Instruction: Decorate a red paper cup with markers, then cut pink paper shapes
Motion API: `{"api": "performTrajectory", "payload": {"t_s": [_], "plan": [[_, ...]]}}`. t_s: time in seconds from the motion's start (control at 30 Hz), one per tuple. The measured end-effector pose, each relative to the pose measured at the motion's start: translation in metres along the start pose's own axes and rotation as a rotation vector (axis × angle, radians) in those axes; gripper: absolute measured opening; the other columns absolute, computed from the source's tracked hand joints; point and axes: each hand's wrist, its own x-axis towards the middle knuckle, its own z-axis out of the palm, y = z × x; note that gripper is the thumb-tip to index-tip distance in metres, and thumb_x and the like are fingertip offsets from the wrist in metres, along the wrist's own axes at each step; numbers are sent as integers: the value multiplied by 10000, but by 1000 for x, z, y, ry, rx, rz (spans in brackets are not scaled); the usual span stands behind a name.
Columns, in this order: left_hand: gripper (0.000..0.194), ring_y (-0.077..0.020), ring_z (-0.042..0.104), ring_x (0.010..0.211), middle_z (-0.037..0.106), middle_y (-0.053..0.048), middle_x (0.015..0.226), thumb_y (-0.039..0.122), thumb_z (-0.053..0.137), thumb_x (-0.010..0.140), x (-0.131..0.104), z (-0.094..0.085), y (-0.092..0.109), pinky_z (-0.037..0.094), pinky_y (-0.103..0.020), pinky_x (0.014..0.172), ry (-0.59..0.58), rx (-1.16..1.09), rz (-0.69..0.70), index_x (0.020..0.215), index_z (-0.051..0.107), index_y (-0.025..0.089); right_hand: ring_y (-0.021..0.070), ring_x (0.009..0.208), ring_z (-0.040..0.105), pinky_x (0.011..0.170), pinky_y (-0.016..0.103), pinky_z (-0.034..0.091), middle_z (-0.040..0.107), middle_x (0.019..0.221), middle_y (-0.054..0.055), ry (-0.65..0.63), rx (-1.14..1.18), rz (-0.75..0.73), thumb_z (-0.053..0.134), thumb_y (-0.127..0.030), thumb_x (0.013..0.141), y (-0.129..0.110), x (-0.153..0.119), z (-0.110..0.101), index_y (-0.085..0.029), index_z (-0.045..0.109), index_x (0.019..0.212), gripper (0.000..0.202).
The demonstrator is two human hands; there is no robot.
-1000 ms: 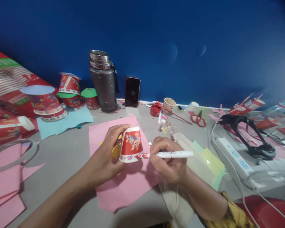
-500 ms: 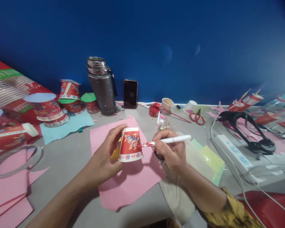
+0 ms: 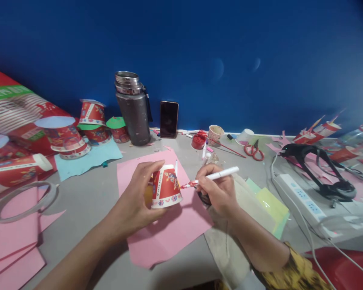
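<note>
I stand in the room and see two hands at work over a bench [image 3: 87,193]. The left hand [image 3: 136,197] has its grip closed around a red paper cup [image 3: 165,189], the fingers near its upper end and the thumb near the lower one. The cup is upside down, with the narrow end up, and it leans a little. Something yellow shows between this grip and the cup, but I cannot tell what it is.

The right hand [image 3: 218,187] pinches a white marker [image 3: 222,173] in its grip. The red-stained tip points to the left, at the right side of the cup; whether it touches, I cannot tell.

Under the left grip and the cup there lies a pink sheet [image 3: 169,241]. Beyond this grip stand a dark flask [image 3: 133,117] and, to the right of the flask, a phone [image 3: 169,119], upright near the blue wall [image 3: 181,48]. To the left of the same grip there is a grey ring [image 3: 53,197], and farther behind it some decorated cups [image 3: 92,112]. Beyond the right grip lie red-handled scissors [image 3: 257,154]; well to its right is a white power strip [image 3: 302,201].
</note>
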Motion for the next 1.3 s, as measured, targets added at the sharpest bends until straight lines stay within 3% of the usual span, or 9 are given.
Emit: {"api": "performTrajectory", "payload": {"t_s": [0.17, 0.27, 0.5, 0.73, 0.83, 1.1, 1.3], "plan": [[822, -378, 557, 1346, 567, -123, 1429, 439, 829, 857, 0, 2, -1, 561, -558, 1109, 14, 132, 71, 1560, 411, 352, 116, 533, 554, 517, 233, 462, 668, 661, -13, -63, -57, -68, 777, -360, 923, -6, -7, 3, -203, 725, 866, 175], [895, -381, 561, 1320, 582, -122, 1435, 497, 877, 817, 0, 1, -1, 549, -564, 1106, 21, 148, 99, 1559, 399, 344, 123, 551, 589, 530, 244, 487, 714, 717, 2, -58, -83, -104, 734, -375, 995, -2, -7, 3, -209, 753, 988, 168], [968, -380, 587, 1306, 608, -104, 1451, 476, 907, 774, 0, 1, 2, 541, -563, 1106, 31, 125, 81, 1573, 373, 354, 174, 789, 748, 688, 279, 578, 817, 946, 41, -102, -290, -190, 712, -318, 1026, 1, -1, 4, -247, 780, 1140, 151], [877, -370, 593, 1306, 617, -116, 1445, 460, 863, 826, -1, 3, 1, 539, -545, 1106, 69, 108, 133, 1560, 399, 332, 150, 621, 621, 601, 287, 487, 712, 729, 13, -125, -106, -269, 655, -384, 1074, -1, -7, -4, -229, 807, 994, 232], [837, -359, 591, 1292, 625, -122, 1425, 474, 844, 857, -1, 3, 2, 538, -528, 1099, 63, 112, 160, 1555, 411, 313, 143, 567, 567, 534, 271, 440, 668, 695, -2, -147, -53, -222, 707, -390, 1034, -4, -14, -3, -220, 754, 965, 189], [776, -347, 588, 1253, 629, -130, 1378, 560, 810, 900, 1, 3, 5, 544, -502, 1071, 59, 132, 176, 1532, 447, 294, 142, 600, 576, 565, 264, 436, 622, 670, -25, -229, -47, -231, 686, -203, 977, -6, -16, 1, -216, 698, 899, 81], [774, -347, 584, 1248, 624, -128, 1360, 594, 808, 893, 0, 3, 5, 549, -499, 1063, 44, 123, 164, 1515, 455, 296, 136, 580, 573, 555, 259, 428, 620, 659, -26, -261, -97, -268, 660, -172, 951, -11, -14, 2, -205, 682, 880, 81]]}}
